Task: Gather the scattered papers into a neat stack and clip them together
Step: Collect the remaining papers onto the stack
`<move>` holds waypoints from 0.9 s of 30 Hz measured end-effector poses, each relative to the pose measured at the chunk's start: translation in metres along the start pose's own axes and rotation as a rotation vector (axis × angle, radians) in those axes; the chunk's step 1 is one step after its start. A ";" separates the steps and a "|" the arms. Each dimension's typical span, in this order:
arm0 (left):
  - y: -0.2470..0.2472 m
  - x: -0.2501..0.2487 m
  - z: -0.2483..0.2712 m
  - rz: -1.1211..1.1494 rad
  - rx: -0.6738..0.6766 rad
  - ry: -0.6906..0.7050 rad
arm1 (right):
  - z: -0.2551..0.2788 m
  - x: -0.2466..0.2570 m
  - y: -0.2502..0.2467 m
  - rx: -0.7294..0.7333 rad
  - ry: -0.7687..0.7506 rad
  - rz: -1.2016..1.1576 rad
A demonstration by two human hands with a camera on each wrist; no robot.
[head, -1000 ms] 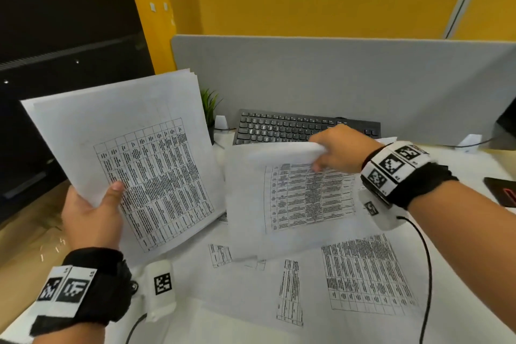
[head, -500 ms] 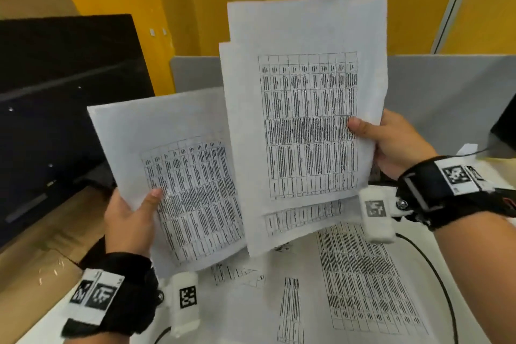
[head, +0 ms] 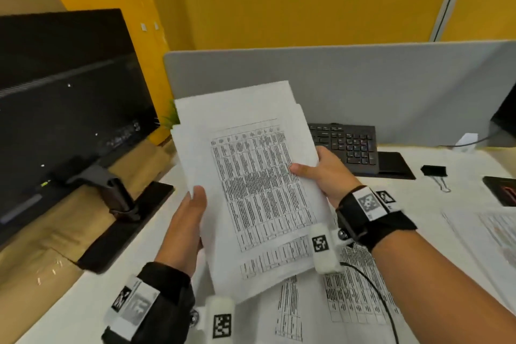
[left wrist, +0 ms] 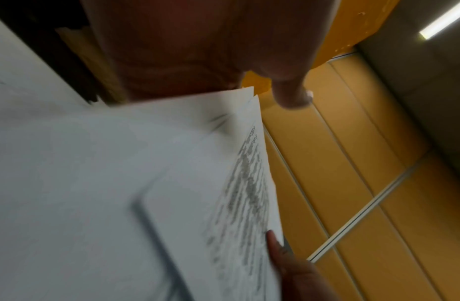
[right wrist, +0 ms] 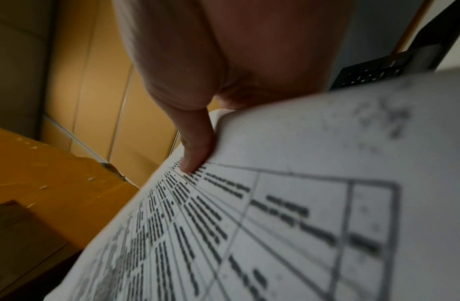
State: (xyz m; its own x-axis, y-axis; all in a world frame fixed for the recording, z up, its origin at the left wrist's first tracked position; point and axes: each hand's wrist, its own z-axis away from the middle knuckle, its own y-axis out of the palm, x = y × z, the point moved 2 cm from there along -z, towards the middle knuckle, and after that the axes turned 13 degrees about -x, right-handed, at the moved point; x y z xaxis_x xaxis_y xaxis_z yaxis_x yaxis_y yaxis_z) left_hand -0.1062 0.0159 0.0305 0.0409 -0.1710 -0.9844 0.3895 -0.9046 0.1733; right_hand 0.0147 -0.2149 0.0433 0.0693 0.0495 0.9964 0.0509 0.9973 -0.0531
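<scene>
A bundle of white printed sheets point(head: 251, 190) with tables is held up above the desk, its edges uneven. My left hand point(head: 190, 218) grips the bundle's left edge, thumb on the front. My right hand point(head: 321, 173) grips the right edge, thumb pressed on the print. The same sheets point(left wrist: 120, 193) fill the left wrist view, blurred. In the right wrist view the thumb lies on the top sheet point(right wrist: 288, 203). More printed papers point(head: 354, 288) lie on the desk below. A black binder clip point(head: 433, 171) sits on the desk at the right.
A black keyboard point(head: 349, 145) stands against the grey partition point(head: 363, 86). A dark monitor point(head: 55, 106) on its stand fills the left. Another sheet point(head: 488, 232) lies at the far right, near a dark object point(head: 502, 190). A small plant point(head: 171, 117) peeks out behind the papers.
The right hand brought its picked-up sheets onto the left hand's bundle. Both hands now hold one merged bundle, lowered toward the middle.
</scene>
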 end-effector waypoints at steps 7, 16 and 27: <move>-0.021 0.014 -0.009 -0.204 -0.373 0.070 | 0.004 0.006 0.012 0.095 -0.151 0.221; -0.093 -0.006 -0.012 -0.207 -0.616 0.128 | -0.023 -0.073 -0.047 0.402 -0.144 1.552; -0.130 -0.002 -0.014 -0.255 -0.741 0.157 | -0.029 -0.017 0.043 0.528 -0.712 1.941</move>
State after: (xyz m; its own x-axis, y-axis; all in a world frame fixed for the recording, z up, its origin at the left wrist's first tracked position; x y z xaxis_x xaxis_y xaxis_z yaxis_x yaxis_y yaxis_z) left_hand -0.1444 0.1397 0.0098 -0.0245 0.1134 -0.9932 0.9120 -0.4044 -0.0686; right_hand 0.0442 -0.1745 0.0217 -0.6229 0.6532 -0.4305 0.1744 -0.4205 -0.8904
